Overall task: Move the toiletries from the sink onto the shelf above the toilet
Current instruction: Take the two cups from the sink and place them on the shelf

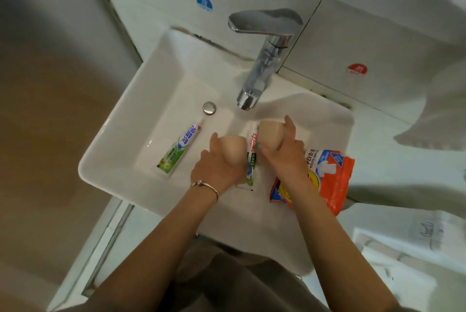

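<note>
White tiles back a white rectangular sink point(126, 120), and we're looking straight down into its basin from above. Chrome faucet point(262, 59) reaches out over the middle, with the round chrome drain stopper point(209, 107) just left of the spout. Both hands are down in the basin now. Left hand point(216, 162), a thin bracelet point(205, 185) on its wrist, has its fingers wrapped around a peach-coloured cup point(233, 150), which lies tipped on its side. Right hand point(285, 147) grips a second peach cup point(268, 132), fingers curled over its far side and thumb on the near side; this one sits a little further back, toward the faucet. Between the two cups, partly hidden under the hands, a toothpaste tube with red lettering point(252, 157) lies lengthwise on the basin floor. Off to the left, well apart from the hands, a green and blue toothpaste tube point(180, 150) rests at an angle, its cap pointing toward the drain stopper. On the right edge of the sink, an orange and white refill pouch point(330, 178) lies flat, partly covered by the right forearm. Up on the tiles, a blue round sticker point(204, 3) sits left of the faucet and a red round sticker point(357, 69) to its right. White cloth hangs at the far right, blurred.
</note>
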`<state>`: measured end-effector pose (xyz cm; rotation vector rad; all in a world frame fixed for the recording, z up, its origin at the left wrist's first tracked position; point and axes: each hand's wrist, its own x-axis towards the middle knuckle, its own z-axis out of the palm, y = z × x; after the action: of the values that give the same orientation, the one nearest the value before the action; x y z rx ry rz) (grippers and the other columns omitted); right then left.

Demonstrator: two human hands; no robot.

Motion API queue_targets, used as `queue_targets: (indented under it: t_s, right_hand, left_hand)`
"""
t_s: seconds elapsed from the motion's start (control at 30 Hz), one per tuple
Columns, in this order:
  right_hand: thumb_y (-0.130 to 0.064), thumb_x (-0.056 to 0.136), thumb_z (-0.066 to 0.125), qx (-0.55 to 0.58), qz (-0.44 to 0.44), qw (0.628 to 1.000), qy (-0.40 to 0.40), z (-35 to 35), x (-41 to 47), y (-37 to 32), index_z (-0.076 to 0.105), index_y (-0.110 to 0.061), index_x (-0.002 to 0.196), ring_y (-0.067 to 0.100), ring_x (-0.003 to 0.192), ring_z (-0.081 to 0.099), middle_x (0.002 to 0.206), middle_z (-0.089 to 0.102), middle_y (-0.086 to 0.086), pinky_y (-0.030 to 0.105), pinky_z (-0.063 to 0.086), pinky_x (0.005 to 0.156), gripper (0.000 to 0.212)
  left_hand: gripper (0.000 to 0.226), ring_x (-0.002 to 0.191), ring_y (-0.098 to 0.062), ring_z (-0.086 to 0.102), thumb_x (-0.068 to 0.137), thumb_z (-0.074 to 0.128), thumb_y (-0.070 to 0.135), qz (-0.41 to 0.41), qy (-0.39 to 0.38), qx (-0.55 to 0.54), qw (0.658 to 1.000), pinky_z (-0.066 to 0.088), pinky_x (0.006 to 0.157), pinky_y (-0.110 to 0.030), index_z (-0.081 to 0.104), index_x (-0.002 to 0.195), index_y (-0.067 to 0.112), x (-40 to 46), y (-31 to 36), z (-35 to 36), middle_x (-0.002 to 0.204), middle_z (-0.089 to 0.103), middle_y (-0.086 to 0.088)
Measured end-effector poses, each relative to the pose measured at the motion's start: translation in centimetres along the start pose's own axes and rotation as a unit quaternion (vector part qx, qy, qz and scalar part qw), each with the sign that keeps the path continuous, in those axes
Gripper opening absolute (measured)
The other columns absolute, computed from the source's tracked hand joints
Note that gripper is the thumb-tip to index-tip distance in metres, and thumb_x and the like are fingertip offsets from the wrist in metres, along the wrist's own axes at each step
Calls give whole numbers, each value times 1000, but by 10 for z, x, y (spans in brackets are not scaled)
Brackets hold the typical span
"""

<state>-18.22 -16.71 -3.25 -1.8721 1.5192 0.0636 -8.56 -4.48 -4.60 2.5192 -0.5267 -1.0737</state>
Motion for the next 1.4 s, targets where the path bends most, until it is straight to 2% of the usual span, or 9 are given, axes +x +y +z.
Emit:
queue_targets:
  t_s: [0.27, 0.43, 0.6, 0.67, 0.77, 0.87, 1.17, 1.27, 1.4]
  right_hand:
    - [-44, 75, 70, 56, 1, 998, 39, 1, -4, -14, 14, -43, 145, 29, 108, 57, 119, 59, 7, 43, 51, 88, 89]
    - [-39, 74, 74, 127, 18, 985, 119, -18, -49, -22, 16, -43, 144, 16, 92, 59, 96, 54, -11, 37, 54, 79, 91]
    - [-37, 64, 81, 175, 30, 959, 220, -30, -113, -18, 30, -43, 141, 14, 108, 54, 128, 47, -8, 35, 53, 86, 92]
    - [-38, 59, 83, 210, 34, 942, 259, -35, -141, -10, 33, -47, 136, 12, 110, 57, 128, 52, -11, 37, 53, 89, 92]
    - [-30, 57, 84, 252, 59, 910, 323, -46, -183, 7, 36, -45, 136, -8, 95, 58, 109, 54, -28, 22, 53, 79, 93]
    - [-23, 59, 88, 256, 80, 883, 386, -58, -218, 28, 37, -40, 139, -19, 88, 54, 104, 52, -31, 5, 46, 68, 95]
    - [-23, 65, 86, 301, 115, 821, 472, -94, -285, 119, 25, -45, 143, -2, 97, 56, 119, 53, -9, 10, 48, 61, 102]
    - [-22, 64, 87, 319, 91, 817, 472, -113, -301, 166, 27, -47, 141, 2, 102, 57, 125, 53, -9, 19, 52, 70, 100]
    - [-17, 62, 87, 334, 55, 816, 468, -149, -324, 224, 31, -53, 135, 3, 102, 59, 121, 55, -15, 27, 57, 76, 99]
  left_hand:
    - [100, 107, -36, 57, 65, 71, 52, 59, -6, 8, 998, 44, 84, -37, 14, 143, 25, 14, 1, -10, 117, 52, -13]
    - [95, 103, -29, 58, 58, 73, 50, 159, -6, -6, 987, 48, 80, -35, 23, 136, 30, 7, 0, -54, 118, 52, -5]
    - [97, 100, -29, 56, 63, 73, 49, 276, -68, 18, 959, 47, 78, -34, 17, 141, 36, -35, 14, -76, 114, 49, -5]
    - [101, 105, -29, 55, 61, 72, 53, 326, -86, 33, 941, 43, 79, -32, 15, 143, 36, -49, 21, -76, 118, 50, -6]
    - [101, 109, -28, 55, 61, 73, 53, 381, -122, 51, 915, 36, 76, -26, 16, 143, 38, -71, 36, -69, 124, 50, -6]
    - [98, 104, -28, 57, 60, 77, 52, 429, -150, 48, 890, 41, 76, -29, 20, 139, 40, -94, 52, -58, 118, 51, -4]
    - [99, 109, -24, 53, 61, 75, 50, 494, -163, 42, 853, 39, 81, -28, 20, 143, 36, -179, 96, 8, 129, 49, 1]
    - [102, 97, -24, 56, 59, 73, 54, 497, -171, 50, 849, 49, 81, -35, 18, 143, 36, -213, 115, 46, 120, 52, -3]
    - [99, 106, -30, 54, 65, 73, 49, 476, -152, 54, 865, 43, 86, -36, 17, 145, 34, -260, 141, 91, 124, 51, -9]
